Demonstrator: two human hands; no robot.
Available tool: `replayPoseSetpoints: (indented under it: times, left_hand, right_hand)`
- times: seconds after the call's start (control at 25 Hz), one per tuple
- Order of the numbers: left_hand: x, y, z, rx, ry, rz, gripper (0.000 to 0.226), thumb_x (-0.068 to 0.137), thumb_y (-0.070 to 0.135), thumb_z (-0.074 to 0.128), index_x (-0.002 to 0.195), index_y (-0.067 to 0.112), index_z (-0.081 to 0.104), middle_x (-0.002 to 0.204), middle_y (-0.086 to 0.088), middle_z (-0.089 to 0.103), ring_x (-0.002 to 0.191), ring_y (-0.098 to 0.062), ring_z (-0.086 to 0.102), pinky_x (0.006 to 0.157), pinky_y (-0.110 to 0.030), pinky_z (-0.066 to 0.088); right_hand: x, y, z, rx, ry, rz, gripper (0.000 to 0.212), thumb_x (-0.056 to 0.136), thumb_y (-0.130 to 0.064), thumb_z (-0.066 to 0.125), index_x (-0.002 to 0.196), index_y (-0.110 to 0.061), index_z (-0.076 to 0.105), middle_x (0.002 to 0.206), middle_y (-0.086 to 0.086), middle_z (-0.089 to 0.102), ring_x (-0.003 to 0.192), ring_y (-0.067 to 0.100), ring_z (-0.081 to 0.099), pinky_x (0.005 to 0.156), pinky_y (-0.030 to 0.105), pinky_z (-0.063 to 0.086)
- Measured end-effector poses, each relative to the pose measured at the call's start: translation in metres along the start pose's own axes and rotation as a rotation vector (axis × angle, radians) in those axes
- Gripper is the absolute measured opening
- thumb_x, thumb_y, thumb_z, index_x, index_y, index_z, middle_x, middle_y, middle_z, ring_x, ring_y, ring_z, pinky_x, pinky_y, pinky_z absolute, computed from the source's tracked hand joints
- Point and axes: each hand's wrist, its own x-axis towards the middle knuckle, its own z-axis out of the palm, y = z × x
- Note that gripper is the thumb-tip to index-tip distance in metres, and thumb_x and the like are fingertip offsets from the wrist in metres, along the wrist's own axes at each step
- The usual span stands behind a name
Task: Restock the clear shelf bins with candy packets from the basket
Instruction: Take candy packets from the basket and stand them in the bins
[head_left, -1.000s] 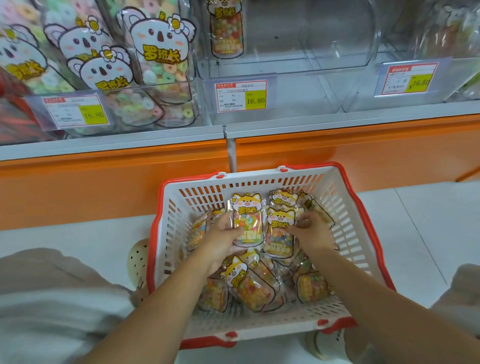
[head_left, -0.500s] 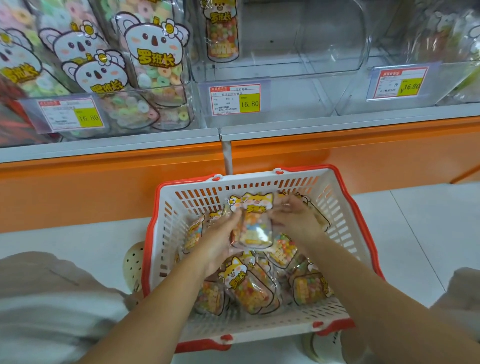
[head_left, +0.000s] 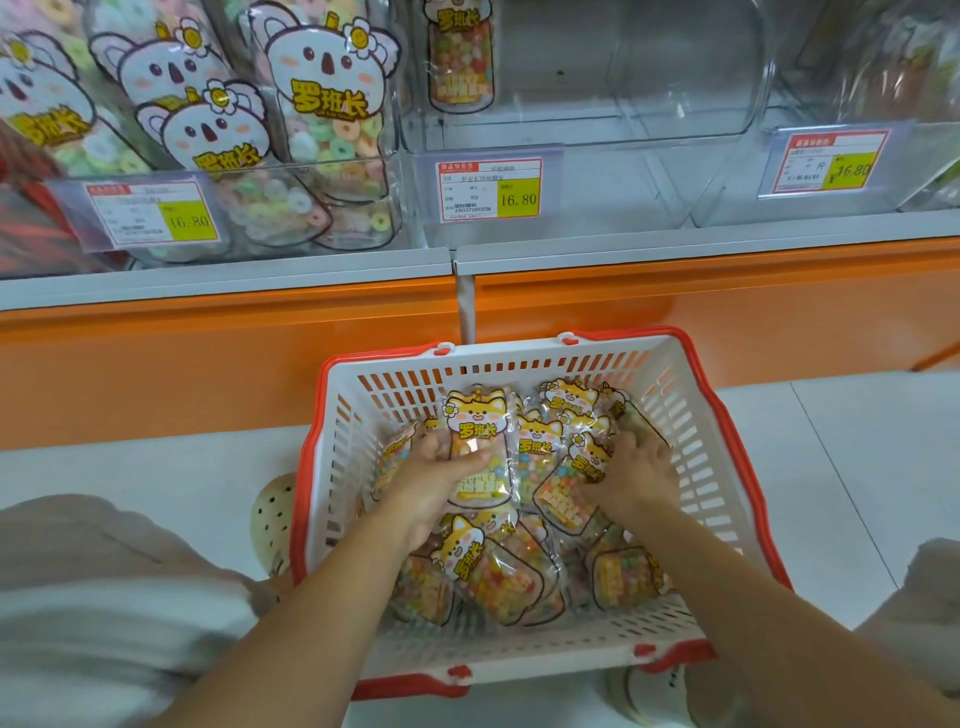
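Head view: left hand (head_left: 436, 483) grips a clear plastic candy packet with a yellow cat-face header (head_left: 475, 431), thumb pressed across its front, holding it upright inside the white slotted plastic basket with red rim (head_left: 727, 415) on the pale floor (head_left: 831, 467). Right hand (head_left: 641, 475) reaches among the loose packets (head_left: 498, 577) at the basket's right; whether its fingers pinch one cannot be told. Above, a clear shelf bin (head_left: 649, 104) holds a single packet (head_left: 460, 57).

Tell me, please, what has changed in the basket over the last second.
The right hand reached left to the packet that the left hand grips, then drew back right and now lies on loose packets at the right side of the basket. The left hand kept its grip. The basket and the shelf bins stayed put.
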Motion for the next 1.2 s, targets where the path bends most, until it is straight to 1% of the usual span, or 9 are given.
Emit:
replayPoseSetpoints:
  times: [0.28,0.44,0.6,0.68,0.84,0.96,1.04,1.12,1.2]
  left_hand:
    - [-0.006,0.003,0.003,-0.013,0.025,0.005,0.092,0.06,0.059,0.084,0.138,0.028,0.048,0.147,0.007,0.046,0.132,-0.02,0.047,0.107,-0.054,0.04]
    - [-0.014,0.015,0.008,-0.085,0.03,-0.093,0.029,0.081,0.046,0.073,0.104,0.037,0.058,0.138,0.011,0.049,0.13,-0.017,0.044,0.086,-0.046,0.053]
    - [-0.015,0.015,0.012,-0.051,0.054,-0.027,0.096,0.051,0.067,0.082,0.137,0.035,0.052,0.144,0.008,0.048,0.131,-0.023,0.046,0.103,-0.056,0.042]
    - [-0.015,0.015,0.014,0.008,0.086,-0.016,0.096,0.053,0.068,0.081,0.137,0.03,0.052,0.145,0.003,0.049,0.131,-0.025,0.046,0.108,-0.053,0.037]
    - [-0.024,0.03,0.03,0.045,-0.001,-0.04,0.061,0.063,0.072,0.072,0.113,0.037,0.067,0.123,0.006,0.066,0.122,-0.023,0.057,0.102,-0.051,0.046]
    - [-0.029,0.036,0.033,0.088,-0.011,-0.056,0.095,0.058,0.086,0.063,0.137,0.035,0.049,0.14,0.009,0.053,0.13,-0.017,0.049,0.111,-0.053,0.035]
    - [-0.031,0.036,0.03,0.14,-0.039,-0.002,0.091,0.056,0.076,0.072,0.129,0.025,0.051,0.137,0.004,0.058,0.128,-0.016,0.052,0.112,-0.055,0.033]
    - [-0.033,0.036,0.029,0.168,-0.039,0.047,0.072,0.061,0.063,0.077,0.115,0.023,0.052,0.126,-0.002,0.065,0.121,-0.014,0.058,0.111,-0.051,0.037]
    - [-0.036,0.038,0.032,0.171,-0.006,0.058,0.072,0.065,0.064,0.075,0.122,0.027,0.053,0.126,0.0,0.065,0.118,-0.016,0.06,0.107,-0.049,0.043]
  right_hand:
    - [0.005,0.014,-0.005,0.367,0.059,-0.117,0.061,0.076,-0.035,0.081,0.128,-0.021,0.053,0.131,0.005,0.055,0.112,0.026,0.055,0.091,0.037,0.049]
    - [0.003,0.009,-0.031,0.537,0.136,-0.149,0.051,0.08,-0.027,0.078,0.126,-0.013,0.062,0.124,0.008,0.062,0.101,0.028,0.062,0.084,0.032,0.049]
    - [-0.02,-0.01,-0.096,0.617,0.068,-0.309,0.032,0.084,-0.013,0.072,0.113,-0.017,0.059,0.104,0.002,0.063,0.085,0.028,0.064,0.07,0.034,0.051]
    - [-0.032,-0.015,-0.124,0.624,-0.087,-0.415,0.031,0.084,-0.012,0.073,0.109,-0.021,0.058,0.104,-0.001,0.064,0.081,0.019,0.066,0.068,0.027,0.054]
    - [-0.045,-0.037,-0.103,0.547,-0.264,-0.518,0.037,0.078,-0.021,0.08,0.107,-0.032,0.059,0.112,-0.007,0.056,0.102,0.013,0.058,0.085,0.028,0.046]
    - [-0.044,-0.053,-0.071,0.573,-0.114,-0.547,0.038,0.079,-0.025,0.078,0.11,-0.027,0.056,0.106,-0.007,0.049,0.097,0.006,0.05,0.083,0.027,0.039]
    - [-0.044,-0.056,-0.06,0.684,0.035,-0.501,0.045,0.078,-0.03,0.08,0.111,-0.023,0.051,0.099,-0.004,0.047,0.087,0.009,0.05,0.075,0.026,0.039]
    - [-0.048,-0.055,-0.054,0.794,0.05,-0.391,0.056,0.082,-0.04,0.074,0.125,-0.023,0.043,0.114,0.0,0.049,0.102,0.017,0.053,0.079,0.027,0.042]
    - [-0.059,-0.058,-0.047,0.941,-0.205,-0.27,0.077,0.088,-0.055,0.06,0.148,-0.023,0.023,0.143,0.002,0.041,0.125,0.023,0.049,0.095,0.033,0.042]
